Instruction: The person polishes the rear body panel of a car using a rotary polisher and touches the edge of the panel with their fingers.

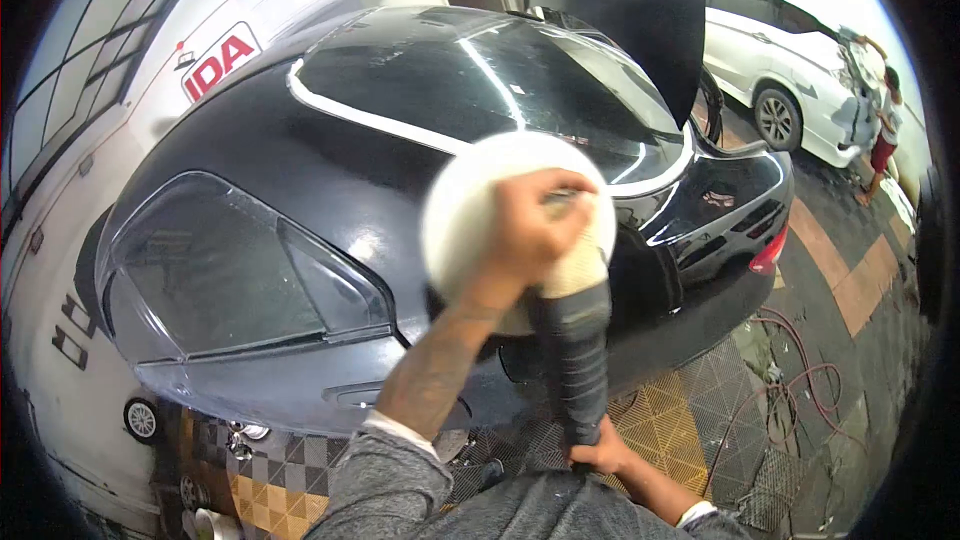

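Observation:
My left hand (pixel 535 225) is wrapped round the front of a polishing machine (pixel 580 330), which has a black grip and a taped, pale head. Its round white pad (pixel 465 205) lies over the rear side panel of a black car (pixel 350 165), below the back window; the pad's edge is blurred. At the machine's rear end, low in view, my right hand (pixel 600 448) closes round the black handle. White tape (pixel 385 127) borders the car's rear glass. Part of the panel is hidden behind the pad and my left forearm.
A red hose (pixel 800 370) coils on the tiled floor at right. A white car (pixel 780 65) stands at the upper right, with another person (pixel 886 125) beside it. A loose wheel (pixel 141 420) and a white bucket (pixel 217 525) are at lower left.

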Available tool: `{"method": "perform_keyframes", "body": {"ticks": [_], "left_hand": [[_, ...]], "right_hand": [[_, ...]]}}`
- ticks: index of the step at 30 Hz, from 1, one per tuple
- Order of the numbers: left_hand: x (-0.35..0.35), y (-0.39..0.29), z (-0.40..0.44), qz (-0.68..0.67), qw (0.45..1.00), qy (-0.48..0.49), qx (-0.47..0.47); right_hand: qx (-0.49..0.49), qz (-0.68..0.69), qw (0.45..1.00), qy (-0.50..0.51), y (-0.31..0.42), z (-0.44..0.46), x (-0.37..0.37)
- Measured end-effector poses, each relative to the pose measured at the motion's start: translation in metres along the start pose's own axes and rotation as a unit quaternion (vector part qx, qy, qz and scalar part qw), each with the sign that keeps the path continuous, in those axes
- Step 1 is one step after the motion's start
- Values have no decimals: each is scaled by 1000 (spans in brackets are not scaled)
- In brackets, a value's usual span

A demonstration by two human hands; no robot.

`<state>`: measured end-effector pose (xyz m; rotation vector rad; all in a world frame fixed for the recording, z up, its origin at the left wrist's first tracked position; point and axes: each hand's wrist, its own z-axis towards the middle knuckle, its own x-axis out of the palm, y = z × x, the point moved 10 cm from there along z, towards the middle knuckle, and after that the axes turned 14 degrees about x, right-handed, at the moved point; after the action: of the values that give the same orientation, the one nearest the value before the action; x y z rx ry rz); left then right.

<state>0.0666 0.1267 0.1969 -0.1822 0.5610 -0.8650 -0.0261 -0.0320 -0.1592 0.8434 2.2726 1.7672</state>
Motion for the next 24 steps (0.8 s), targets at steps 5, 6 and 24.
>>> {"method": "perform_keyframes", "body": {"ticks": [5, 6, 24], "left_hand": [[50, 2, -6, -15, 998, 29, -60], [45, 0, -6, -12, 998, 27, -58], [-168, -5, 18, -16, 994, -87, -70]], "right_hand": [[6, 120, 993, 7, -23, -13, -9], [5, 118, 993, 10, -22, -10, -7], [-66, -81, 987, 122, 130, 54, 101]]}}
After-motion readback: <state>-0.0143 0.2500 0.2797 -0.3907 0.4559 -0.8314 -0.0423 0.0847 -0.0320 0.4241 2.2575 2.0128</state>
